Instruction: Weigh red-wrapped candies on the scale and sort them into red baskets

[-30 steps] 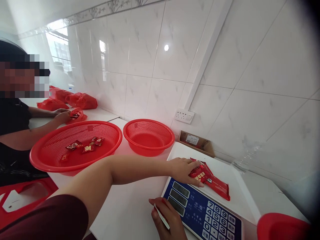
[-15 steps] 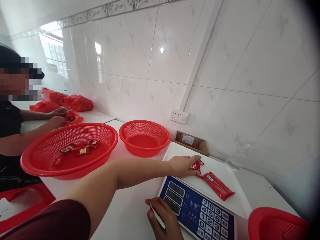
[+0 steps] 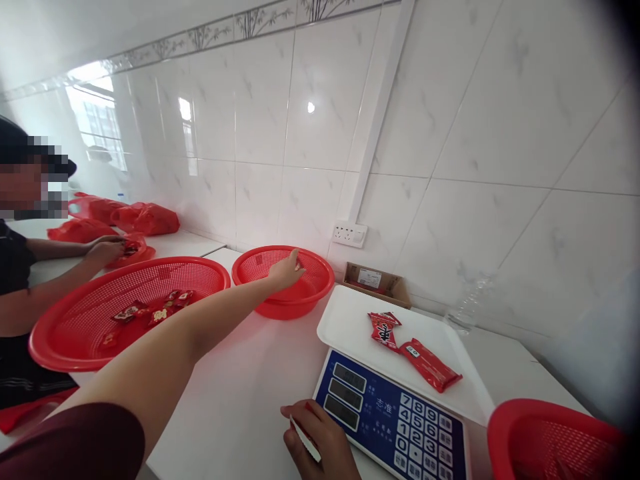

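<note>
My left hand (image 3: pixel 287 270) reaches out over the rim of the small red basket (image 3: pixel 320 291); its fingers look closed, and whether it holds anything is hidden. My right hand (image 3: pixel 320 440) rests at the near left corner of the blue-faced scale (image 3: pixel 395 420), closed on a thin white and red object. Two red snack packets lie on the scale's white pan (image 3: pixel 340 320): a short one (image 3: pixel 384 329) and a long one (image 3: pixel 430 365).
A large red basket (image 3: pixel 60 333) with several red packets stands at the left. Beyond it a co-worker's hands (image 3: pixel 105 250) handle red bags (image 3: pixel 145 219). A cardboard box (image 3: pixel 373 280) sits against the tiled wall. Another red basket (image 3: pixel 550 440) pokes in at the bottom right.
My left hand has left the packets on the scale pan and swung left to the small red basket. The right hand has stayed by the scale.
</note>
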The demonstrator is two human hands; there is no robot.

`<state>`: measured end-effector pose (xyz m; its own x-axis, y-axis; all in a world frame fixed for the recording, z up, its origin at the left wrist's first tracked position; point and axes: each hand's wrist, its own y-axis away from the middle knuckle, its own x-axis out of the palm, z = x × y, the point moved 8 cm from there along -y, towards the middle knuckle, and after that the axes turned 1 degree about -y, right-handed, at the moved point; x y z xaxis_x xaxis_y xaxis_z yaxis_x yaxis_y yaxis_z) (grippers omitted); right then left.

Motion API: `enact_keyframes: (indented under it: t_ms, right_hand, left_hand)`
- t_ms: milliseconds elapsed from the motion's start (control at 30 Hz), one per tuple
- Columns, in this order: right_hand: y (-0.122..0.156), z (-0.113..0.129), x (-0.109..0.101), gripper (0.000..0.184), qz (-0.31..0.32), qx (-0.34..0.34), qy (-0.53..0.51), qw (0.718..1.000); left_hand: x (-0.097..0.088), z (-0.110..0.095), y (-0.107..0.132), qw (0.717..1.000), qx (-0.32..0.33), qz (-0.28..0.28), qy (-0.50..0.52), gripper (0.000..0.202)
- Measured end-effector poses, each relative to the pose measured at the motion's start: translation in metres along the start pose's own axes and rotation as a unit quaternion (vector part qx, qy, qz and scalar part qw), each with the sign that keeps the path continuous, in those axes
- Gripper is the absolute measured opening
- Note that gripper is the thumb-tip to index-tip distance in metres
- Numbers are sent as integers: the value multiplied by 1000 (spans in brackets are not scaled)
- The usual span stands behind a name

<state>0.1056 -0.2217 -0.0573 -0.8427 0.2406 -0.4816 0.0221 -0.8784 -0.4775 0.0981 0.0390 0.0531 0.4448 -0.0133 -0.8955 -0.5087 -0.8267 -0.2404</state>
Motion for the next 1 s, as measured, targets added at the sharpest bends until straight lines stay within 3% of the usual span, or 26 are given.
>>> enact_keyframes:
  t_ms: [100, 167, 267, 433, 533, 633, 800, 1000]
  right_hand:
    - [-1, 1, 2, 34, 1, -7, 14, 1000]
    - [-1, 0, 2, 35, -2, -9, 19, 1000]
    - [-2, -1, 2, 36, -4, -9, 23, 1000]
    - [-1, 0, -2, 34, -20, -13, 17, 1000]
    - [-1, 1, -6, 31, -37, -18, 27, 999]
    - [-1, 2, -7, 31, -30, -18, 35, 999]
    - [-2, -1, -3, 35, 6, -6, 22, 1000]
    - [-1, 1, -2, 36, 7, -1, 16, 1000]
  left_hand:
    - [6, 19, -4, 999, -33, 2, -28, 55]
    - [13, 9, -5, 999, -14, -1, -36, 54]
    - [32, -38, 1, 997, 73, 12, -23, 51]
    - [80, -142, 29, 970, 221, 102, 24, 59]
    - [105, -187, 45, 958, 240, 152, 47, 65]
    - [122, -218, 58, 955, 224, 192, 42, 75]
    - [142, -249, 85, 933, 244, 263, -27, 91]
    - [139, -255, 92, 911, 346, 212, -75, 84]
